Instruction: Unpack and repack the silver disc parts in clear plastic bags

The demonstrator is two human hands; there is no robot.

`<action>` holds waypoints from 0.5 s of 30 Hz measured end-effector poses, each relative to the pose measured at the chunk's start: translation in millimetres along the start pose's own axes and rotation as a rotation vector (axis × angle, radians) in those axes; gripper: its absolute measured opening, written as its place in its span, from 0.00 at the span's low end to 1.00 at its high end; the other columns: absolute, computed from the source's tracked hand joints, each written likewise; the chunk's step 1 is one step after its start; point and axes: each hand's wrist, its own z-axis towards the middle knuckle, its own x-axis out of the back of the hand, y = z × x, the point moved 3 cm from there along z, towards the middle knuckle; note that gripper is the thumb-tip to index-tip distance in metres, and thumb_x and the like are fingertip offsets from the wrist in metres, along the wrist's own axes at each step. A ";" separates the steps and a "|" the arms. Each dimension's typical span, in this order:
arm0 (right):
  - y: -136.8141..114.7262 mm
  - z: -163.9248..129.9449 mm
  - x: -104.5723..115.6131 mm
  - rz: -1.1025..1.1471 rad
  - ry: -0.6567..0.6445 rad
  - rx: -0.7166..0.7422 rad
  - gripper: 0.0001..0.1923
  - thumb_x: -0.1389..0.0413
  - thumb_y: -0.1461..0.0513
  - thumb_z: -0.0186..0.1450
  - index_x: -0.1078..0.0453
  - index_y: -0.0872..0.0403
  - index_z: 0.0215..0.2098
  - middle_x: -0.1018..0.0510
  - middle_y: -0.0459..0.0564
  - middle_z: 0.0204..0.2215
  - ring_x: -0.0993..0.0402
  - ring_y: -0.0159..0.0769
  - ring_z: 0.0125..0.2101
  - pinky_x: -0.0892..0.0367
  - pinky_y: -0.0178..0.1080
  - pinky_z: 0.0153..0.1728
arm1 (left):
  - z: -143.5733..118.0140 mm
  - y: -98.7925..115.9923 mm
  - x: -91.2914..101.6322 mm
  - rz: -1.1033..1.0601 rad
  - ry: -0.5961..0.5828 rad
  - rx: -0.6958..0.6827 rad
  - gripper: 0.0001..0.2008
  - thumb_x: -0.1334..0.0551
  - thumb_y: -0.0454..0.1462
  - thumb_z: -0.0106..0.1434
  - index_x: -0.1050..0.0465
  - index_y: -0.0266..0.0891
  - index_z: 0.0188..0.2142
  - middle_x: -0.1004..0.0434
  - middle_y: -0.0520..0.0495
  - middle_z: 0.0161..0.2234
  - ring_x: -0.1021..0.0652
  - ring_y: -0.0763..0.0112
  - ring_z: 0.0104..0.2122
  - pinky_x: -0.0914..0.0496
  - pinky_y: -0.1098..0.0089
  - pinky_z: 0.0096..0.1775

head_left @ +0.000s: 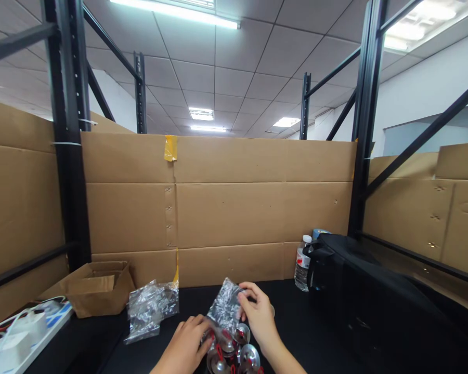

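My right hand (259,314) is closed on the upper right edge of a crinkled clear plastic bag (225,304), thumb and fingers pinched together. My left hand (193,340) has its fingers curled at the bag's lower left side, slightly blurred; what lies between them is hidden. Just below both hands is a pile of small shiny metal cymbals (249,356) with red cords, partly cut off by the bottom of the view. More crinkled clear plastic bags (152,306) lie to the left of my left hand.
An open cardboard box (99,288) and a white power strip (42,337) with plugs sit at the left. On the right are a water bottle (302,265) and a large black bag (359,301). A cardboard wall (234,213) closes off the black-covered table's back.
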 end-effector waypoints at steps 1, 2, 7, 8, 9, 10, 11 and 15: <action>3.5 3.8 -11.4 0.009 -0.012 -0.027 0.27 0.35 0.45 0.55 0.31 0.51 0.44 0.27 0.42 0.23 0.32 0.30 0.15 0.43 0.31 0.16 | 0.2 -3.0 -0.3 -0.010 0.017 0.000 0.17 0.42 0.41 0.65 0.26 0.53 0.53 0.27 0.46 0.58 0.30 0.51 0.58 0.39 0.54 0.59; 6.5 8.7 -26.2 0.008 -0.042 -0.041 0.26 0.33 0.46 0.54 0.31 0.52 0.42 0.28 0.40 0.21 0.34 0.28 0.14 0.45 0.30 0.16 | 0.4 -5.9 -0.4 -0.023 0.039 0.000 0.18 0.40 0.41 0.64 0.26 0.53 0.53 0.27 0.47 0.58 0.30 0.52 0.59 0.39 0.55 0.59; 19.4 43.7 -125.6 -0.060 -0.193 -0.181 0.16 0.34 0.52 0.54 0.29 0.56 0.29 0.24 0.45 0.23 0.25 0.32 0.19 0.36 0.31 0.18 | -1.1 -11.2 2.0 -0.086 0.000 0.003 0.26 0.32 0.44 0.56 0.24 0.48 0.55 0.26 0.42 0.57 0.28 0.50 0.57 0.37 0.56 0.59; 20.9 50.2 -143.8 -0.134 -0.220 -0.209 0.13 0.36 0.54 0.56 0.28 0.56 0.30 0.24 0.46 0.23 0.23 0.34 0.22 0.31 0.33 0.22 | -2.0 -10.7 3.4 -0.086 -0.012 0.003 0.29 0.31 0.43 0.54 0.25 0.48 0.57 0.27 0.42 0.58 0.29 0.48 0.57 0.37 0.55 0.60; 21.6 55.6 -159.0 -0.248 -0.252 -0.222 0.10 0.38 0.56 0.58 0.27 0.55 0.30 0.24 0.46 0.22 0.21 0.36 0.25 0.29 0.35 0.26 | -2.9 -9.9 4.8 -0.085 -0.015 -0.006 0.31 0.30 0.42 0.53 0.26 0.48 0.57 0.28 0.42 0.59 0.29 0.47 0.58 0.37 0.54 0.60; 21.4 59.5 -170.8 -0.290 -0.281 -0.227 0.07 0.36 0.60 0.56 0.26 0.55 0.31 0.23 0.46 0.22 0.20 0.39 0.28 0.27 0.37 0.28 | -3.8 -9.1 6.4 -0.087 -0.003 -0.020 0.31 0.31 0.41 0.53 0.26 0.48 0.58 0.29 0.42 0.61 0.30 0.48 0.59 0.38 0.54 0.61; 20.2 61.8 -178.8 -0.340 -0.313 -0.214 0.07 0.35 0.63 0.53 0.24 0.54 0.32 0.22 0.46 0.24 0.19 0.41 0.32 0.26 0.39 0.33 | -4.5 -8.6 7.7 -0.091 0.016 -0.033 0.29 0.32 0.40 0.54 0.26 0.47 0.57 0.29 0.42 0.61 0.30 0.48 0.59 0.38 0.54 0.61; 4.6 55.5 -173.8 -0.771 -0.480 0.034 0.25 0.36 0.67 0.50 0.24 0.49 0.47 0.20 0.52 0.47 0.25 0.46 0.50 0.30 0.44 0.51 | -4.0 -12.8 9.9 -0.108 0.078 -0.003 0.24 0.37 0.38 0.60 0.27 0.44 0.57 0.28 0.41 0.60 0.28 0.51 0.59 0.37 0.57 0.61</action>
